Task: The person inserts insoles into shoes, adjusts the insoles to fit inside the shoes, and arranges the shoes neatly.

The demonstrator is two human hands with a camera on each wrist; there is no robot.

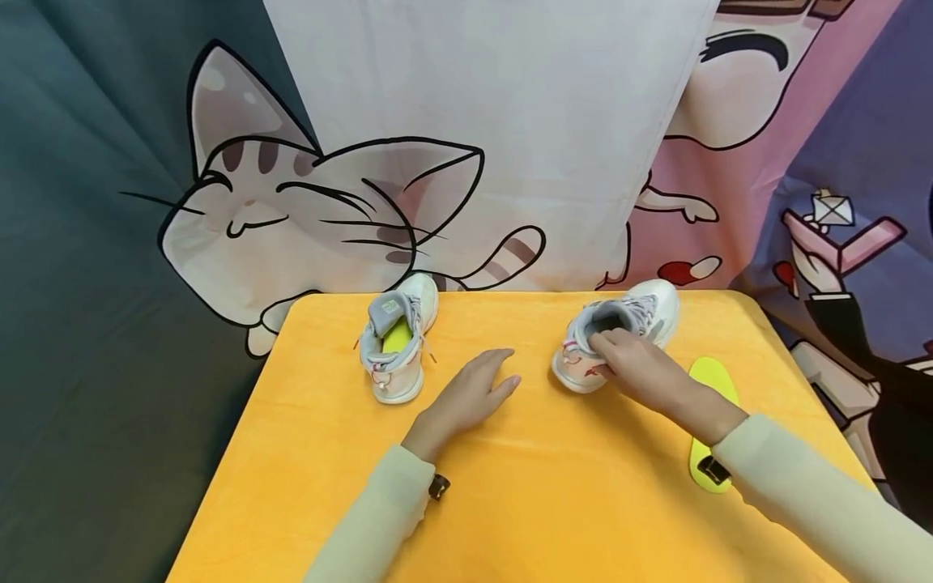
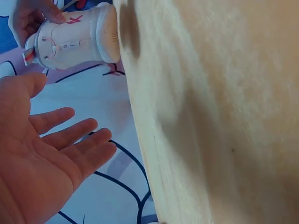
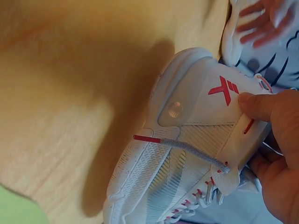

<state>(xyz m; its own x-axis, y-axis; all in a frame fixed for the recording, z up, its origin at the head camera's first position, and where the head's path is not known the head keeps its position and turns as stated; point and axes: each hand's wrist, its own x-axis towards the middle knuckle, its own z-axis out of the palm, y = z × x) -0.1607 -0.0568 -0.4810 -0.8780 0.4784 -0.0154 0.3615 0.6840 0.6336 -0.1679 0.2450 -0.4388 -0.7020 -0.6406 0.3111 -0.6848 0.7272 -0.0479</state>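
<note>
My right hand [image 1: 641,368] pinches the side of a white sneaker [image 3: 201,135] at its collar, the thumb on the outer side and the fingers reaching inside. This sneaker has grey laces and a red mark, and its toe points away to the right. Whether its sole touches the table is hard to tell. With fingers extended and nothing held, my left hand [image 1: 470,393] hovers over the table between the two shoes, palm facing the held one. A matching sneaker [image 1: 399,389] stands to the left, a yellow-green insole [image 1: 397,336] visible in its opening.
Another yellow-green insole [image 1: 710,380] lies flat on the right, partly covered by my right forearm. The yellow table [image 1: 510,502] ends at the back against a printed cloth [image 1: 510,97] with cartoon figures.
</note>
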